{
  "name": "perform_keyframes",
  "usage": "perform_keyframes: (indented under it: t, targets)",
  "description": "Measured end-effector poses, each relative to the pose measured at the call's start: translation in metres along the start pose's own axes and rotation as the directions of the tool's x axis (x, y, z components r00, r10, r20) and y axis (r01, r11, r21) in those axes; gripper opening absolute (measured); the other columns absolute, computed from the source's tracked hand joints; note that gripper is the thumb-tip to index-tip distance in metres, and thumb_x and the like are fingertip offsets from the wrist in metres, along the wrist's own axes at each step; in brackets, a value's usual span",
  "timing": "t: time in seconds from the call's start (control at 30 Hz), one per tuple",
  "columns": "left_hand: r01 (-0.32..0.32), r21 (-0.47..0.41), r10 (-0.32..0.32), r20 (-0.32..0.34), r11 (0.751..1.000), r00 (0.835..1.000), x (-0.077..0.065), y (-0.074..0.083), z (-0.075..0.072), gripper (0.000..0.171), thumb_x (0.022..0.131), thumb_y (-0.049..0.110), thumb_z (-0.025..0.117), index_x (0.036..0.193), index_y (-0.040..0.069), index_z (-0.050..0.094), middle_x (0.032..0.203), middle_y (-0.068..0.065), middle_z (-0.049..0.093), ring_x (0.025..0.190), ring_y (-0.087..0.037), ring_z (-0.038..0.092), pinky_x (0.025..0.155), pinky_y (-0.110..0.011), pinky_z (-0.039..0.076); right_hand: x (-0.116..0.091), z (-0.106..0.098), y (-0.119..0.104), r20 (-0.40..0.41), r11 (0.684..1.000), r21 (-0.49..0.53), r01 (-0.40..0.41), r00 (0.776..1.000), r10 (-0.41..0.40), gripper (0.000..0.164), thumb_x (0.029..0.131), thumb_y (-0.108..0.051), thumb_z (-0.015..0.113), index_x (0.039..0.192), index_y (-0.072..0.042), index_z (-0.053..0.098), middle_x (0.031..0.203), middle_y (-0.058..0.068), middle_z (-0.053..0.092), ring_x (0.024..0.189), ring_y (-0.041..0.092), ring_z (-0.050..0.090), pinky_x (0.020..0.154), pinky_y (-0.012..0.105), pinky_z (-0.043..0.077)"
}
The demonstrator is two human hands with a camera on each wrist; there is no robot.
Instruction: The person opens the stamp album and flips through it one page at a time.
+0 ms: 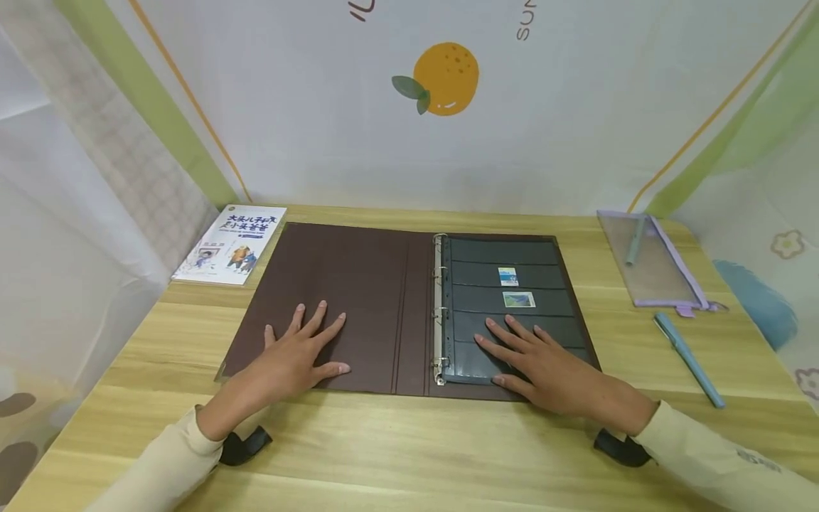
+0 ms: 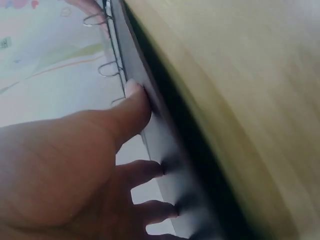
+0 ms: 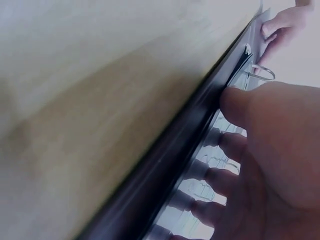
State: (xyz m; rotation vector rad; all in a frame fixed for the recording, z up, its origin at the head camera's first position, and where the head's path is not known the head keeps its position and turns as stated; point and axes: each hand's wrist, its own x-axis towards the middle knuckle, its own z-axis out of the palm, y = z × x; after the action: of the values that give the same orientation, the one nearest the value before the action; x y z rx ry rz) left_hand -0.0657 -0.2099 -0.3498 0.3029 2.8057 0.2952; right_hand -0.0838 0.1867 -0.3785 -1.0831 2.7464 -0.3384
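Observation:
A dark brown ring binder lies spread flat on the wooden table, its metal rings along the spine. On its right side is a black stock page with clear strips. Two small stamps sit in it, a blue-and-white one above a green-blue one. My left hand rests on the bare inner cover with fingers spread. My right hand rests on the lower part of the stock page, fingers also spread, just below the stamps. Both wrist views show thumb and fingertips touching the binder.
A white booklet with cartoon figures lies at the back left. To the right is a mesh zip pouch with a pen in it. A blue-green pen lies in front of the pouch. A printed curtain hangs behind the table.

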Motion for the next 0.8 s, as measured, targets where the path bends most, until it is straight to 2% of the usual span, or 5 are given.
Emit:
perform_keyframes:
  t: [0.27,0.43,0.57,0.67,0.8]
  targets:
    - [0.002,-0.004,-0.001,0.057,1.000,0.998,0.004,-0.001,0.005,0.082,0.096,0.054,0.060,0.162,0.019,0.026,0.169,-0.021,0.011,0.152,-0.056,0.007,0.100,-0.089,0.015,-0.001,0.000,0.000,-0.044,1.000,-0.013,-0.005,0.999,0.004,0.062,0.103,-0.039,0.057,0.159,-0.025,0.035,0.166,0.010,0.032,0.153,0.042,0.026,0.116,0.072,0.018]
    - [-0.008,0.009,0.008,0.050,1.000,0.999,0.005,-0.002,0.006,0.081,0.096,0.053,0.059,0.162,0.019,0.026,0.169,-0.022,0.012,0.151,-0.056,0.009,0.100,-0.089,0.016,0.009,-0.015,0.016,-0.214,1.000,0.009,-0.015,0.977,0.017,0.059,0.097,-0.030,0.069,0.149,-0.009,0.051,0.134,0.019,0.061,0.120,0.038,0.058,0.097,0.058,0.045]
    - [-0.014,0.016,0.013,0.028,1.000,1.000,0.005,-0.001,0.005,0.080,0.096,0.052,0.060,0.161,0.018,0.028,0.168,-0.023,0.014,0.151,-0.057,0.010,0.098,-0.089,0.018,0.022,-0.037,0.050,-0.278,0.970,0.043,-0.239,0.930,0.241,0.060,0.097,-0.029,0.069,0.141,0.008,0.053,0.110,0.028,0.059,0.091,0.036,0.051,0.070,0.042,0.038]
    - [-0.018,0.018,0.017,0.004,1.000,1.000,0.004,0.000,0.004,0.080,0.096,0.052,0.061,0.161,0.017,0.030,0.168,-0.023,0.016,0.150,-0.057,0.011,0.097,-0.090,0.018,0.027,-0.049,0.080,-0.183,0.906,0.072,-0.418,0.887,0.424,0.070,0.101,-0.036,0.062,0.143,0.016,0.044,0.118,0.037,0.053,0.095,0.044,0.046,0.069,0.042,0.033]
    - [-0.013,0.014,0.013,-0.004,1.000,1.000,0.003,0.000,0.004,0.080,0.095,0.052,0.062,0.160,0.017,0.031,0.168,-0.023,0.017,0.150,-0.057,0.012,0.097,-0.090,0.018,0.032,-0.048,0.106,-0.112,0.867,0.100,-0.488,0.860,0.497,0.073,0.101,-0.038,0.060,0.140,0.021,0.044,0.119,0.041,0.053,0.101,0.051,0.045,0.070,0.044,0.035]
